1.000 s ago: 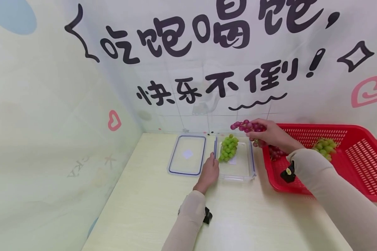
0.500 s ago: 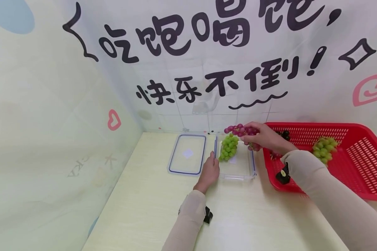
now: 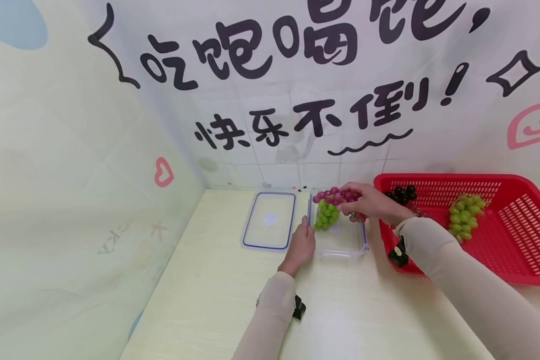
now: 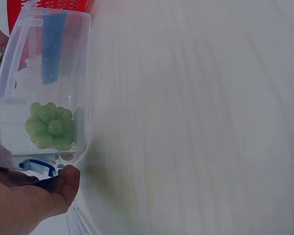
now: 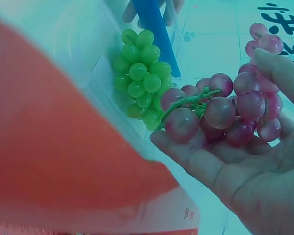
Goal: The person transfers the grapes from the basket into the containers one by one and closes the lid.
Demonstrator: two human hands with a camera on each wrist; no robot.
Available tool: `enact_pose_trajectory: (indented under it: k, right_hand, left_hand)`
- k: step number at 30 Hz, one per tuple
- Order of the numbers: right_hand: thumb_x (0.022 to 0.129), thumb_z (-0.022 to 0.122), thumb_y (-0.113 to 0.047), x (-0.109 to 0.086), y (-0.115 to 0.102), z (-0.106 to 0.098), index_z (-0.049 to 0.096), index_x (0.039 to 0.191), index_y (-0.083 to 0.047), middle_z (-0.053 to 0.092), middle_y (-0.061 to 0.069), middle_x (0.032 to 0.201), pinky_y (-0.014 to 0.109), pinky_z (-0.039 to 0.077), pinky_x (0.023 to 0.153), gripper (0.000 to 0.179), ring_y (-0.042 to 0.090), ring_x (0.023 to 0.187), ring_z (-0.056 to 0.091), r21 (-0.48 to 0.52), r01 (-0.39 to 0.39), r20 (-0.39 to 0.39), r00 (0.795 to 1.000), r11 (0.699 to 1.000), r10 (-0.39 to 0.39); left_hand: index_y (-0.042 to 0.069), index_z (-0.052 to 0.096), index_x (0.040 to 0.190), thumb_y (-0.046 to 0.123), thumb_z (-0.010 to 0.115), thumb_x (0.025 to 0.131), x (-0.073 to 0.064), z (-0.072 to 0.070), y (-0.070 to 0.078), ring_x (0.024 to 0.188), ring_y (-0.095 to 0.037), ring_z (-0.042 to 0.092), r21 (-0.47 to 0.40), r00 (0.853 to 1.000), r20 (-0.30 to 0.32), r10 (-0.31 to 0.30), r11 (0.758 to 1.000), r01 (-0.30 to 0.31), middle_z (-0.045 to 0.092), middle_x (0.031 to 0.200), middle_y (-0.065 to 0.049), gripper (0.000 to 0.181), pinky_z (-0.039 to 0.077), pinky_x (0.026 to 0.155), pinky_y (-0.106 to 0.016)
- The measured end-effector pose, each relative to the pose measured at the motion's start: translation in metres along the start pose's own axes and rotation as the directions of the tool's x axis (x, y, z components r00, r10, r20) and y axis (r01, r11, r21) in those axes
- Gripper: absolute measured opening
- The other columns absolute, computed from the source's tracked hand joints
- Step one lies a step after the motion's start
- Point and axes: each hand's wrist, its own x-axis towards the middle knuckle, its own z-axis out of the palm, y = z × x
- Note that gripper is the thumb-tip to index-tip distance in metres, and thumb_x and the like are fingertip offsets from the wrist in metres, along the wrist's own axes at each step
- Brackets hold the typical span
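Observation:
In the head view a clear plastic food container [image 3: 345, 243] with blue-edged side flaps sits on the table, and a bunch of green grapes [image 3: 326, 217] lies inside it. My left hand [image 3: 300, 245] grips its left side; the left wrist view shows curled fingers [image 4: 67, 185] at the side flap. Over the container's far part, my right hand [image 3: 368, 202] holds a bunch of reddish-purple grapes [image 5: 235, 110] between thumb and fingers. These grapes partly cover the green bunch in the head view. The green stem shows in the right wrist view.
A flat clear lid [image 3: 268, 220] with a blue seal lies left of the container. On the right stands a red plastic basket [image 3: 506, 255] holding green grapes [image 3: 464, 216], black grapes [image 3: 401, 194] and some reddish ones. A printed wall covering [image 3: 252, 167] rises behind the table.
My right hand has carried the purple grapes leftward from the basket's edge to over the container and slightly lower. Black grapes in the basket have come into view. My left hand stays in place.

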Motion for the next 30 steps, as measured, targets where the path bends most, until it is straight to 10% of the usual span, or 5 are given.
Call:
enact_pose_trajectory:
  k: [30]
  right_hand:
    - [0.092,0.070,-0.024,0.0003,0.0024,0.0058,0.055,0.124,-0.010,0.067,0.015,0.099,0.034,0.060,0.076,0.038,0.025,0.074,0.065,-0.115,-0.047,0.114,0.992,0.992,0.061]
  left_hand:
    - [-0.005,0.019,0.155,0.018,0.028,0.107,-0.0013,0.0000,0.0024,0.146,-0.035,0.030,-0.015,1.000,-0.019,0.009,1.000,-0.010,0.032,0.157,-0.024,0.054,0.027,0.120,-0.047]
